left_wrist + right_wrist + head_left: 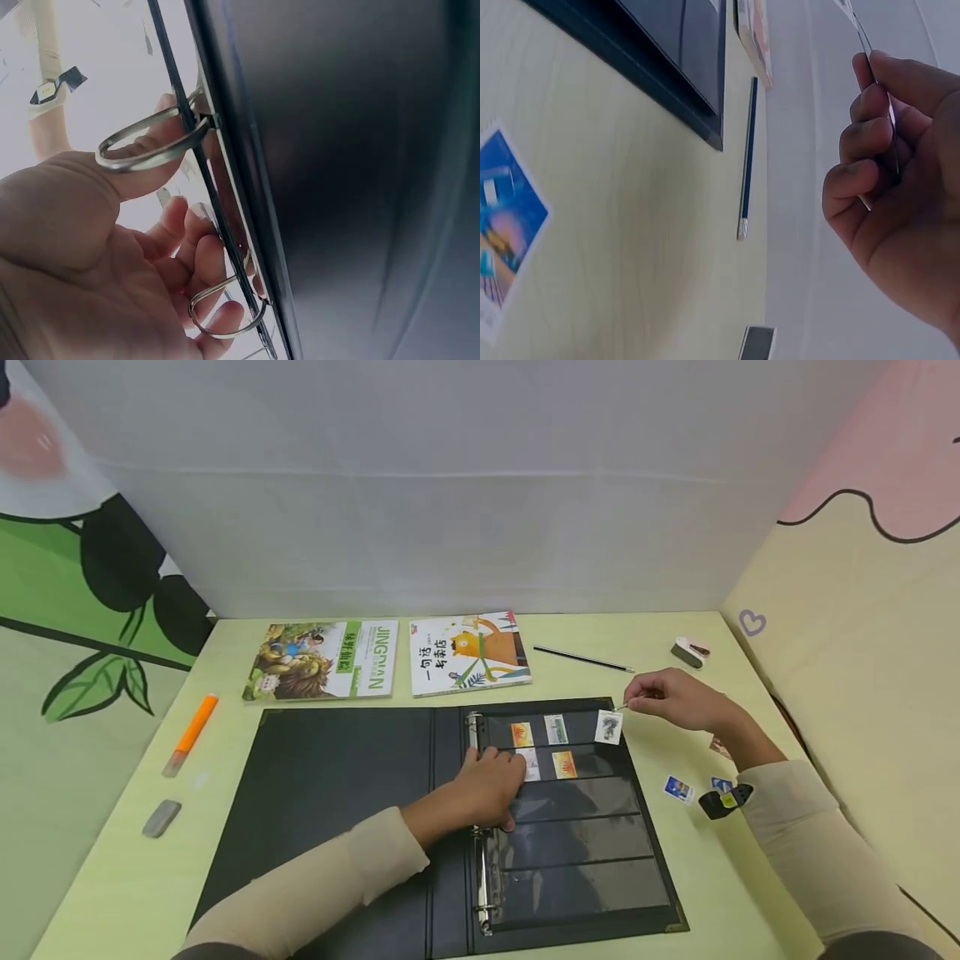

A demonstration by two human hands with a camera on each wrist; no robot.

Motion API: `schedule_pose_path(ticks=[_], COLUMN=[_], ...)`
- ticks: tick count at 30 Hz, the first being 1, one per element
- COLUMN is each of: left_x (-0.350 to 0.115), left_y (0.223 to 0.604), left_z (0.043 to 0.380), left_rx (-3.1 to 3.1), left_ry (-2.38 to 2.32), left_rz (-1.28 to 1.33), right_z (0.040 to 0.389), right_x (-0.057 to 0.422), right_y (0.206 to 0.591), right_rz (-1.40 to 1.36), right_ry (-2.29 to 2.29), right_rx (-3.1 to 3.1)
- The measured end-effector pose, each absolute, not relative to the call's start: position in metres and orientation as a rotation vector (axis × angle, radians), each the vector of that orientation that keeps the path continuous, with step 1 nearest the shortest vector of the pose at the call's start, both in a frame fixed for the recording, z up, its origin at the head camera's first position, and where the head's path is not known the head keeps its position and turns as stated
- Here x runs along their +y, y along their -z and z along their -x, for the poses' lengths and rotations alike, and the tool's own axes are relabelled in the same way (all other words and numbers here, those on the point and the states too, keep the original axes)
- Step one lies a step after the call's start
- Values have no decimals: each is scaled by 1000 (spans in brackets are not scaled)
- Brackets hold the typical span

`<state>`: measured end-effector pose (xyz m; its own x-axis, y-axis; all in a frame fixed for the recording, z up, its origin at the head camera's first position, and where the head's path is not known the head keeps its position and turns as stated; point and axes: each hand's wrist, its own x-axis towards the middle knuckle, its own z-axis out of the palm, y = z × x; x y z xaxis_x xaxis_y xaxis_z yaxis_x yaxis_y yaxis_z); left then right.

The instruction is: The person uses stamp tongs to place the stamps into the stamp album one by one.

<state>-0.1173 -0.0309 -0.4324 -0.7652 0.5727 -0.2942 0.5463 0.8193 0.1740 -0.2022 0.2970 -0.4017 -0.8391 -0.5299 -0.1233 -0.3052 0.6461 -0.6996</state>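
A black ring-binder stamp album (345, 793) lies spread on the table, with a page of clear-strip pockets (577, 839) on its right side. My right hand (678, 700) pinches metal tweezers (891, 120), whose tips hold a small white stamp (608, 727) with a dark picture. That stamp hangs over the top right of the page. My left hand (491, 787) rests on the page beside the rings (150, 142), fingers loosely bent, partly covering a pale stamp (532, 765). Also in the upper two rows are an orange stamp (521, 734), a green-grey stamp (557, 729) and another orange stamp (564, 765).
Loose stamps (678, 789) lie right of the album, some partly behind the right forearm. Two picture books (322, 660) and a pencil (583, 658) lie behind the album. A sharpener-like grey item (687, 652) is at back right. An orange marker (192, 733) and grey eraser (162, 818) are left.
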Motion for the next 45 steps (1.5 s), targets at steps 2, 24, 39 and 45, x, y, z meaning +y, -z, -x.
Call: schedule_pose_path(ticks=[2, 24, 39, 45], left_x=[-33, -35, -40, -41], left_y=[434, 438, 439, 438], left_z=[117, 107, 110, 110], left_rx=[2673, 2750, 2726, 2723], left_ry=[-132, -157, -155, -156], left_rz=[-850, -996, -972, -974], right_z=[204, 183, 177, 180], right_x=[287, 186, 181, 184], right_y=[404, 442, 441, 437], right_rz=[686, 1003, 1047, 993], right_ry=[988, 663, 652, 654], right_rx=[2542, 2441, 2329, 2332])
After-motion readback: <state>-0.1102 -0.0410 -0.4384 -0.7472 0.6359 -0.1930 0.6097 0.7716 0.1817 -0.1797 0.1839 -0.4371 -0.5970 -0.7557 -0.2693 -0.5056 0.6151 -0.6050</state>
